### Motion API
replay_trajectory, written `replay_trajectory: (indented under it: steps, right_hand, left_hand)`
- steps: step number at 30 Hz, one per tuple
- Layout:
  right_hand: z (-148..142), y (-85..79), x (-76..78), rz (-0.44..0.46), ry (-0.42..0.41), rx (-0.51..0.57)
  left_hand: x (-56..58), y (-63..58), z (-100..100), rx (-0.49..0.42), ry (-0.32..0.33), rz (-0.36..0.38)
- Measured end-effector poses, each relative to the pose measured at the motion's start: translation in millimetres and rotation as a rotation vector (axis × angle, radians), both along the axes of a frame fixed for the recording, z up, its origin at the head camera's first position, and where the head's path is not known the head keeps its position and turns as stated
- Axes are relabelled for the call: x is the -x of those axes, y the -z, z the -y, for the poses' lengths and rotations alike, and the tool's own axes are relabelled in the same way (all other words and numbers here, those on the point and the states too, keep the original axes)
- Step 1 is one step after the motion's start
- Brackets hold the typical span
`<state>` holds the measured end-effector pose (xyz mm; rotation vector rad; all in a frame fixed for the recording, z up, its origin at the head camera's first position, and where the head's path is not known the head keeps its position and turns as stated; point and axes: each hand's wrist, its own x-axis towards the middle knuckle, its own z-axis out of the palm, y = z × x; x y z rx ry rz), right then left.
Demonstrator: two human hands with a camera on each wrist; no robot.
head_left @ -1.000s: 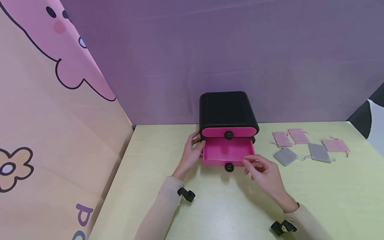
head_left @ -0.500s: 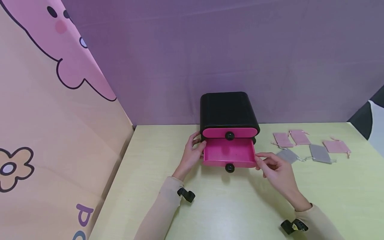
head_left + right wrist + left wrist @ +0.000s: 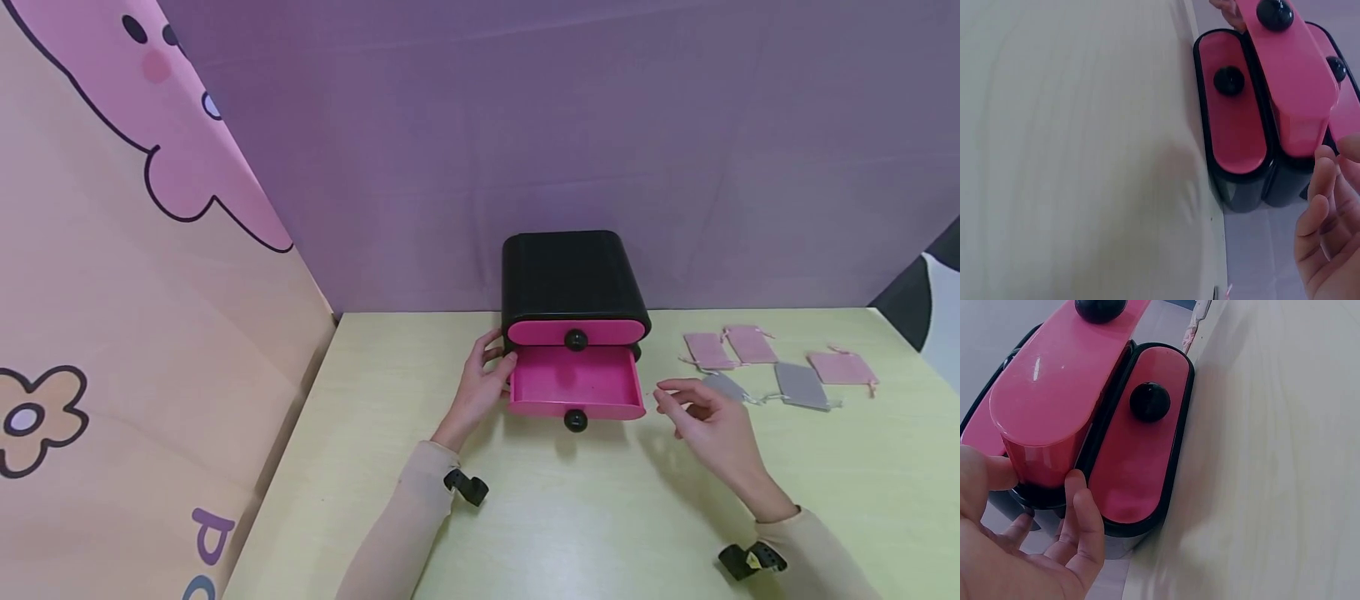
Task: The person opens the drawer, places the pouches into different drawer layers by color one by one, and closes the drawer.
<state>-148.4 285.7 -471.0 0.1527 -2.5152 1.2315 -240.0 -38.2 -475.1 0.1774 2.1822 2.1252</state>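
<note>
Apparently to keep the black cabinet [image 3: 572,275] steady, my left hand [image 3: 478,382] is clamped on its left side, thumb and fingers bent round its edge beside the pink drawer [image 3: 611,412] that juts from its front. My right hand [image 3: 711,429] hovers before the cabinet's right side, not touching it, fingers loosely curved, thumb and forefinger slightly apart with nothing visible between; the pouches [image 3: 801,385] lie right of the cabinet, probably to spare the drawer's path.

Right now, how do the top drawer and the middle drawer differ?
The top drawer is closed; the middle drawer is pulled out. The top drawer shows only its front; the middle drawer also shows its inside. Both are pink, each with a round black knob.
</note>
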Motion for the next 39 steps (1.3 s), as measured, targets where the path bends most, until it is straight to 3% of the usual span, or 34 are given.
replay_trajectory:
  steps: [8, 27, 34, 39]
  right_hand:
    - [-16, 0.8, 2.9, 0.045, 0.080, -0.095]
    - [-59, 3.7, 11.9, 0.136, 0.089, -0.087]
    - [-75, 12.4, 16.2, 0.177, 0.101, -0.091]
    - [-85, 17.0, 21.1, 0.226, 0.108, -0.168]
  left_hand:
    - [1.3, 2.2, 0, -0.006, 0.004, -0.018]
    - [0.1, 2.1, 0, 0.004, 0.009, -0.011]
    - [0.3, 4.5, 0, 0.008, 0.007, -0.001]
    - [1.1, 4.5, 1, 0.003, 0.005, -0.006]
